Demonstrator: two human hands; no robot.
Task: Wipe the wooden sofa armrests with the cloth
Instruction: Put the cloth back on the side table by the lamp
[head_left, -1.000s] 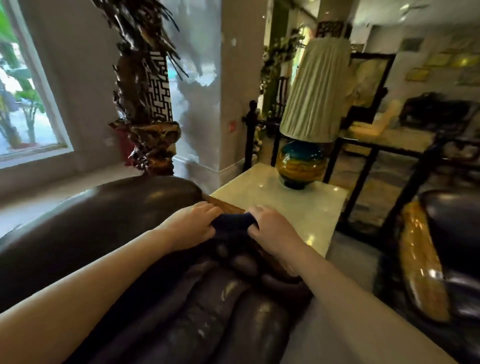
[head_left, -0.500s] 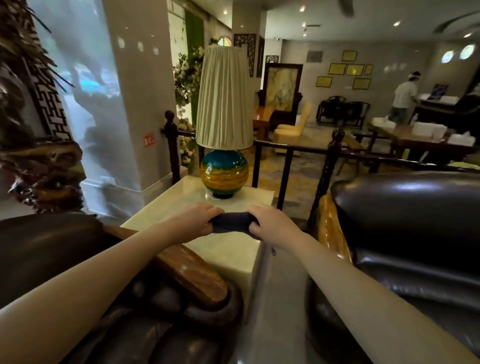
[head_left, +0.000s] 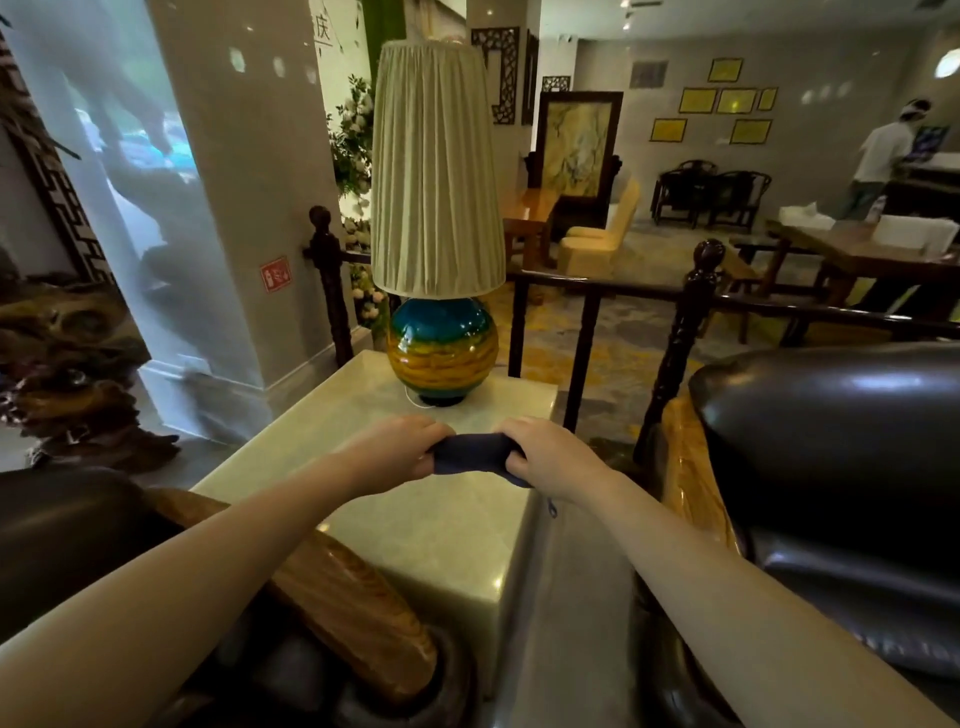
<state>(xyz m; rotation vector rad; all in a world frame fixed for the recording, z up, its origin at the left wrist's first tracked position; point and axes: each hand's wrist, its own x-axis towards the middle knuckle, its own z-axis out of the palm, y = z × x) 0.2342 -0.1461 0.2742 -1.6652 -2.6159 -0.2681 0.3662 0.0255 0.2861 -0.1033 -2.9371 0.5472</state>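
Observation:
A dark blue cloth (head_left: 471, 453) is bunched between both hands above the pale stone side table (head_left: 431, 535). My left hand (head_left: 397, 451) grips its left end and my right hand (head_left: 550, 456) grips its right end. Under my left forearm runs the wooden armrest (head_left: 353, 597) of a dark leather sofa (head_left: 62, 540), ending in a rounded front. A second sofa (head_left: 841, 467) on the right shows a glossy yellow-brown wooden armrest (head_left: 691, 483) along its left side.
A lamp (head_left: 439, 223) with a pleated shade and a blue-and-yellow ceramic base stands at the back of the side table. A dark wooden railing (head_left: 685, 322) runs behind it. A carved root sculpture (head_left: 67, 374) is at left. A person stands far back at the right.
The view has swung right, from the left sofa's armrest toward the side table and the second sofa. Both hands lifted off the armrest with the cloth still held between them.

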